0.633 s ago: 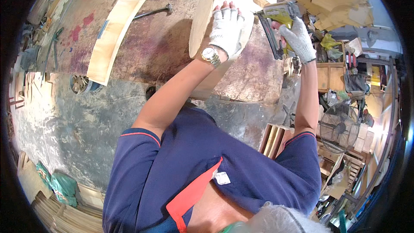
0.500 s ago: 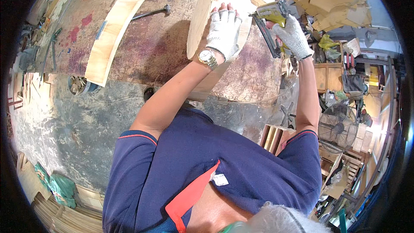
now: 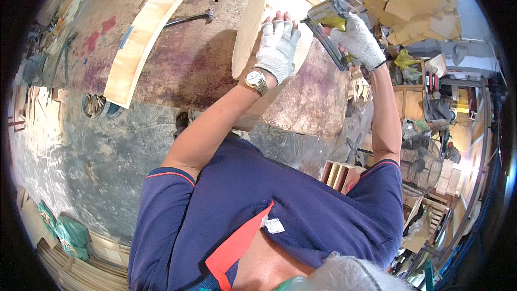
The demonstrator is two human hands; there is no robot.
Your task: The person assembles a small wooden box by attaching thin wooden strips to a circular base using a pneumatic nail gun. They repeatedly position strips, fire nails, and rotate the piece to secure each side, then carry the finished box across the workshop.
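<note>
We press our gloved left hand (image 3: 277, 48), fingers spread flat, against the pale curved wooden piece (image 3: 258, 37) that stands on the stained workbench (image 3: 188, 59). Our gloved right hand (image 3: 358, 40) grips the handle of a yellow-green nail gun (image 3: 328, 21), its nose set at the wood's edge just beside our left fingertips. A long curved plank (image 3: 151, 32) lies well apart to the left, a hammer (image 3: 188, 19) near it

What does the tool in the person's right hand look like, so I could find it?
Start at the big stained brown workbench, then find the pale rounded wooden piece standing on it under the gloved left hand. Just to its right, the gloved right hand grips a grey and yellow-green metal nail gun. It is the only metal, gun-shaped thing among the pale wood.
</note>
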